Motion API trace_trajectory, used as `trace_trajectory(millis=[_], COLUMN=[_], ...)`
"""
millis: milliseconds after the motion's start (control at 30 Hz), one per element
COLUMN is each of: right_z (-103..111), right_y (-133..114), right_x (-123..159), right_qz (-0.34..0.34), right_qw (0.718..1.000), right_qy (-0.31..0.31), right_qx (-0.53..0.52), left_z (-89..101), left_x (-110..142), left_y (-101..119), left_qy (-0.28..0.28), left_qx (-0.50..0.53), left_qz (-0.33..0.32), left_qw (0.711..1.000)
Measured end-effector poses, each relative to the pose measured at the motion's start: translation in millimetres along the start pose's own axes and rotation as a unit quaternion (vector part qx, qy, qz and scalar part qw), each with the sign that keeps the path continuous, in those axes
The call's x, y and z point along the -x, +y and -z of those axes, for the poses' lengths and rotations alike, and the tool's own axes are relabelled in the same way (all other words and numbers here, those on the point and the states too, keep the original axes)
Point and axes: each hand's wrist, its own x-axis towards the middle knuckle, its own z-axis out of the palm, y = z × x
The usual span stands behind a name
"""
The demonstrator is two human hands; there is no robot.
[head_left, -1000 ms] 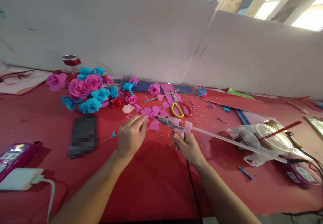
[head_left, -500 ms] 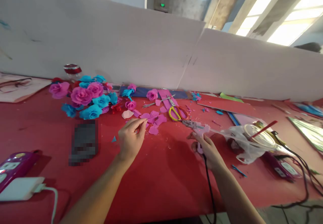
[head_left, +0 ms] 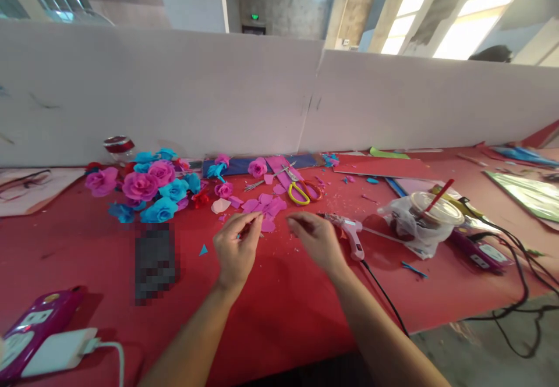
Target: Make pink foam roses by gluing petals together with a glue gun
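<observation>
My left hand (head_left: 237, 248) is held over the red table with thumb and forefinger pinched; whatever lies between the fingertips is too small to name. To its right hovers my right hand (head_left: 317, 238), empty, fingers stretched toward the left one with a gap between the two. Just right of that hand a pink glue gun (head_left: 354, 238) rests on the table, a long glue stick out of its back. Beyond my fingertips lies a heap of pink paper petals (head_left: 267, 205). Scissors (head_left: 299, 194) with one yellow and one red handle lie behind the petals.
Pink and blue paper roses (head_left: 146, 186) are bunched at the left, in front of a red-lidded jar (head_left: 119, 147). Power strips (head_left: 41, 329) sit at both sides. A lidded cup (head_left: 437, 209) in a plastic bag stands right. The glue gun's cord (head_left: 384, 297) crosses the table edge.
My right hand has set the glue gun down on the right and moved back left toward my left hand. My left hand keeps its pinch. The view has tilted up.
</observation>
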Motion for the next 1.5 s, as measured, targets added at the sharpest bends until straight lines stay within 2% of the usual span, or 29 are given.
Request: trace_trajectory(millis=[67,167,400,567,667,833,933,1000,1067,1167,1267,1333,1400,1500], right_z=[-30.1,-51.9,-48.6,-50.8,-53.2,-57.4,-58.9,-58.2,-55.5,-49.2,-44.4,-43.5,-43.2,-40.9], right_y=[-6.2,-9.5,-8.4,-9.9,-9.2,-6.0,-6.4,-7.4,-7.8,-6.2,-2.5,-0.2,1.3,1.6], right_x=[-10.2,-18.8,-14.6,-10.7,-8.3,-4.3,-2.2,-2.4,-4.5,-10.5,-15.0,-15.5,-14.8,-13.9], right_qz=[-0.018,-0.013,-0.034,-0.065,-0.091,-0.112,-0.117,-0.102,-0.085,-0.08,-0.078,-0.078,-0.083,-0.082], right_qw=[0.979,0.95,0.931,0.913,0.896,0.878,0.878,0.886,0.888,0.868,0.848,0.847,0.856,0.874], right_qy=[-0.041,-0.05,-0.036,-0.017,-0.002,0.008,0.016,0.025,0.049,0.092,0.08,0.055,0.037,0.03], right_qx=[-0.197,-0.31,-0.362,-0.402,-0.435,-0.465,-0.465,-0.452,-0.449,-0.481,-0.518,-0.523,-0.508,-0.478], left_z=[0.9,2.0,-0.2,-3.4,-4.6,-3.1,-3.1,-4.1,-5.3,-6.8,-8.4,-9.9,-10.9,-9.3], left_x=[-0.6,-2.1,-1.1,1.7,3.6,5.4,4.8,4.1,3.5,2.9,3.1,3.8,4.1,2.6], left_y=[0.4,0.4,2.1,0.7,-3.3,-10.3,-13.6,-15.8,-17.6,-18.6,-16.9,-14.5,-10.9,-2.8], left_qy=[-0.012,-0.023,-0.025,-0.015,-0.001,0.016,0.023,0.021,0.005,-0.028,-0.089,-0.162,-0.225,-0.296], left_qx=[0.003,0.005,-0.023,-0.074,-0.125,-0.221,-0.249,-0.245,-0.235,-0.232,-0.214,-0.165,-0.103,0.003], left_qz=[0.011,0.013,-0.011,-0.092,-0.176,-0.299,-0.35,-0.36,-0.335,-0.273,-0.198,-0.108,-0.011,0.121], left_qw=[1.0,1.0,0.999,0.993,0.977,0.928,0.903,0.9,0.913,0.933,0.952,0.967,0.969,0.947])
